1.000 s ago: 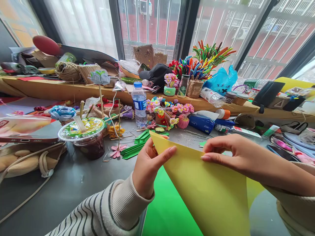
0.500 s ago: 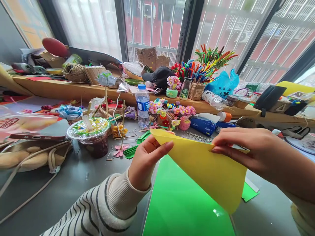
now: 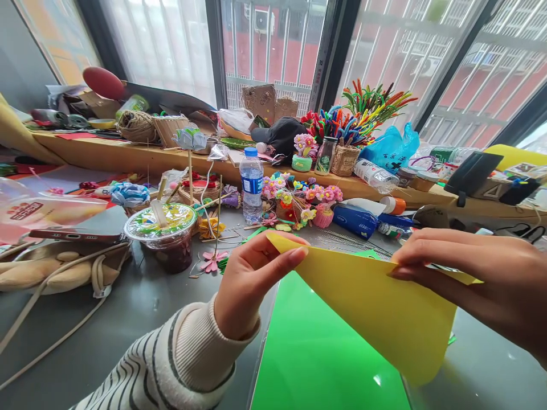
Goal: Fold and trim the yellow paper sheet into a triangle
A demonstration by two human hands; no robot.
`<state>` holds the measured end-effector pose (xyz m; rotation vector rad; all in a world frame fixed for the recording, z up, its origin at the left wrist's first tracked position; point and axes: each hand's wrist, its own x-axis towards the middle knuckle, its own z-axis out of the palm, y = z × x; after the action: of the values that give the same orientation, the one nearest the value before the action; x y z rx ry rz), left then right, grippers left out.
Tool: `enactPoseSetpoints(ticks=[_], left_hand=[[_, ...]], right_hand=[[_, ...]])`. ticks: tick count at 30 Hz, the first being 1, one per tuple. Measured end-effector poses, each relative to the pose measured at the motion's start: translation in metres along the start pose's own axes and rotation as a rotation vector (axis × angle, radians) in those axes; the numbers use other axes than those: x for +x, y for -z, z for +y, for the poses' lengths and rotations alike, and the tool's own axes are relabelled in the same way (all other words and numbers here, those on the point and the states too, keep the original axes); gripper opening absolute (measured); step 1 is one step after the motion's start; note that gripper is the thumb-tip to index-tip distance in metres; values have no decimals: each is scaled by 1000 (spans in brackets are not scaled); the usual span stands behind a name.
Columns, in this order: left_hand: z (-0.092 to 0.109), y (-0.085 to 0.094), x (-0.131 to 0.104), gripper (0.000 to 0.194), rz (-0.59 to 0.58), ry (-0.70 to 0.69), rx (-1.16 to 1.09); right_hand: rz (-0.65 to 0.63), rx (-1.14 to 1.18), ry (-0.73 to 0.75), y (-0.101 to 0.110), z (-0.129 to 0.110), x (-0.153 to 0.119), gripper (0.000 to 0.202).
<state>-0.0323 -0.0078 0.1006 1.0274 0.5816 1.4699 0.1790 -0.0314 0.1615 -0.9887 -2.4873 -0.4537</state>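
Note:
A sheet of yellow paper (image 3: 376, 302) hangs between my hands, curved along its top edge and sloping down to a rounded lower right corner. My left hand (image 3: 260, 273) pinches its upper left corner between thumb and fingers. Farther along the top edge, my right hand (image 3: 465, 279) grips the paper, with the fingertips closed on it. Below lies a glossy green sheet (image 3: 316, 359) on the grey table (image 3: 192, 330), partly covered by the yellow paper.
Left of my hands stand a lidded drink cup (image 3: 171, 245), a phone (image 3: 79, 233) and a pink paper flower (image 3: 212, 262). Behind are a water bottle (image 3: 252, 188), crocheted flowers (image 3: 299, 196) and a blue tissue pack (image 3: 356, 218). A crowded wooden ledge (image 3: 171, 159) runs beneath the windows.
My right hand has moved to the right, and the yellow paper's right part has shifted and spread with it. My left hand keeps its pinch. The camera view has shifted slightly.

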Motion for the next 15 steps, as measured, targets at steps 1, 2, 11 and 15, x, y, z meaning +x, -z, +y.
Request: enactPoseSetpoints(ticks=[1, 2, 11, 15], left_hand=[[1, 0, 0, 4, 1, -7, -3], [1, 0, -1, 4, -2, -11, -5], [7, 1, -4, 5, -53, 3, 31], [9, 1, -3, 4, -67, 4, 44]], right_hand=[[5, -12, 7, 0, 0, -1, 18], [9, -26, 12, 1, 1, -1, 18], [-15, -103, -42, 3, 0, -11, 20], [-7, -106, -75, 4, 0, -11, 21]])
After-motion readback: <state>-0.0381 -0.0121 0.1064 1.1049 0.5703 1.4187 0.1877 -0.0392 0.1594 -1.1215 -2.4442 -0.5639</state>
